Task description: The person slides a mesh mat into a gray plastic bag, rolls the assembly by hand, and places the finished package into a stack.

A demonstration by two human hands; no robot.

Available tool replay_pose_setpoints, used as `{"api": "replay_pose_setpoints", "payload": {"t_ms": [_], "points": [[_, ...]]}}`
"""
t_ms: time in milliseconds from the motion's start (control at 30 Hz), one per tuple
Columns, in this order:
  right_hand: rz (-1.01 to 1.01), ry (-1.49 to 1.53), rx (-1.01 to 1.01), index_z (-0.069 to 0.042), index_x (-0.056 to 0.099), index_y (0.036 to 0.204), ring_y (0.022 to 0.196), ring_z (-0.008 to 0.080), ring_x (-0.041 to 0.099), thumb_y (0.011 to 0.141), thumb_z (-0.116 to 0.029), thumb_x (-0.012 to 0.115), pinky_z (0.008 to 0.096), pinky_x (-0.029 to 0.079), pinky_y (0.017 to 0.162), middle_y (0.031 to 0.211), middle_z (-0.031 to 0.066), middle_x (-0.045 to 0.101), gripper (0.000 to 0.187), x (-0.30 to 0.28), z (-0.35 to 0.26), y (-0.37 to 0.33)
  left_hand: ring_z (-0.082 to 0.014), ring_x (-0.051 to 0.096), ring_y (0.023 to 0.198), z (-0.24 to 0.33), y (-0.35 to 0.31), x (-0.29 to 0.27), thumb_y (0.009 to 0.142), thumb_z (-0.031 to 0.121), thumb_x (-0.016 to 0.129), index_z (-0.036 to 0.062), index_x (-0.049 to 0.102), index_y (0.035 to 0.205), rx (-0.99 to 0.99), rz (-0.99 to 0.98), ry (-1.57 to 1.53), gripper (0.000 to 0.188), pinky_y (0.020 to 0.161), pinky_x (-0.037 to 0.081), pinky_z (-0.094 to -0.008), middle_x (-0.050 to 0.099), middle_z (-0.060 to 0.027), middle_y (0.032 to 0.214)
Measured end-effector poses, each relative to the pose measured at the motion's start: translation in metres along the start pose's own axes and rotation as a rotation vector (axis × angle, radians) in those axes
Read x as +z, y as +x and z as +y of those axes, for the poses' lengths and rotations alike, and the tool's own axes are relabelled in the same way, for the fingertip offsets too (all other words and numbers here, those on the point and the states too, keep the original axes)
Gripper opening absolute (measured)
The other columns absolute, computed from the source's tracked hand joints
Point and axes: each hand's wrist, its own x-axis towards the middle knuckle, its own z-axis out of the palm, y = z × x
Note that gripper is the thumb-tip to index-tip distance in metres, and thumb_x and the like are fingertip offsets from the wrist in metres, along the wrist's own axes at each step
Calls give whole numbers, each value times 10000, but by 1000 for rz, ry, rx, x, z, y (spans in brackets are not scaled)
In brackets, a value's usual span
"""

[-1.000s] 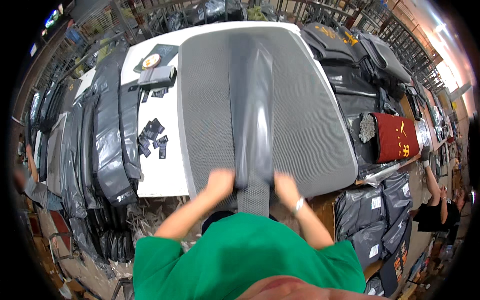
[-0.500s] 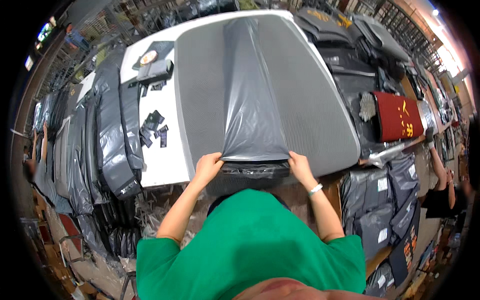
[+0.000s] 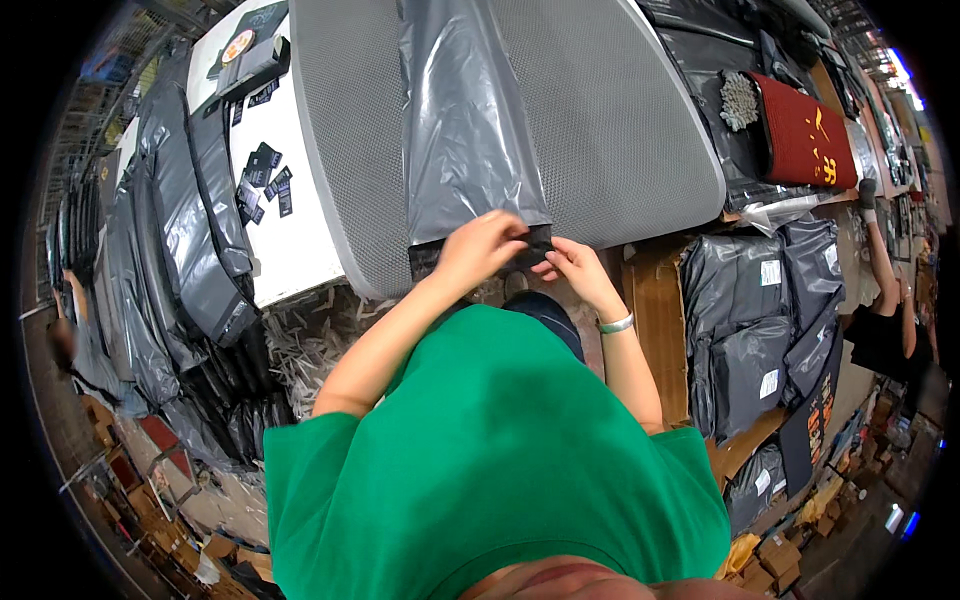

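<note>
A long grey plastic bag (image 3: 470, 130) lies over a grey ribbed mat (image 3: 600, 120), its dark flap (image 3: 424, 256) at the near end. My left hand (image 3: 480, 248) is bent over that end, fingers curled together near the flap's right part. Whatever is between those fingertips is hidden. At the bag's near right corner, my right hand (image 3: 580, 272) has thumb and fingers drawn in on the flap's edge. A light band (image 3: 616, 323) circles my right wrist.
Long grey-wrapped packages (image 3: 200, 220) are piled to the left, beside small dark tags (image 3: 262, 165) on the white table (image 3: 290, 250). A rolled red mat (image 3: 805, 130) rests at right, above a cardboard box (image 3: 656, 320) and packed bags (image 3: 740, 300). Other people work at both sides.
My hands have left the bag's two near corners; the left has crossed rightward over the flap, the right drawn inward. The view has tipped down, so the table shows higher up.
</note>
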Motion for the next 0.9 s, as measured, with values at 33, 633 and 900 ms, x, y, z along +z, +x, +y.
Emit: {"api": "replay_pose_setpoints", "payload": {"t_ms": [33,633,900], "points": [[4,-5,-17,82,529,1101,801,153,672,933,-81,501,218,508,599,898,91,652,236,5,-8,-3,-253,594,805,1,13,16,801,216,647,56,611,880,118,32,89,182,689,469,-343,599,-75,867],[387,-1180,-723,-111,447,1317,1094,266,578,767,35,577,352,462,926,1202,142,584,584,-13,-45,20,-319,508,1152,-105,-125,-99,813,4,451,132,511,1262,-159,289,632,471,959,414,-401,510,-140,1288],[106,-968,-918,-89,630,1104,916,281,641,776,-66,608,351,491,799,1018,101,669,329,-4,-55,65,-279,638,949,-102,-16,-88,793,138,565,61,663,995,399,211,283,238,840,497,-374,674,-110,992]]}}
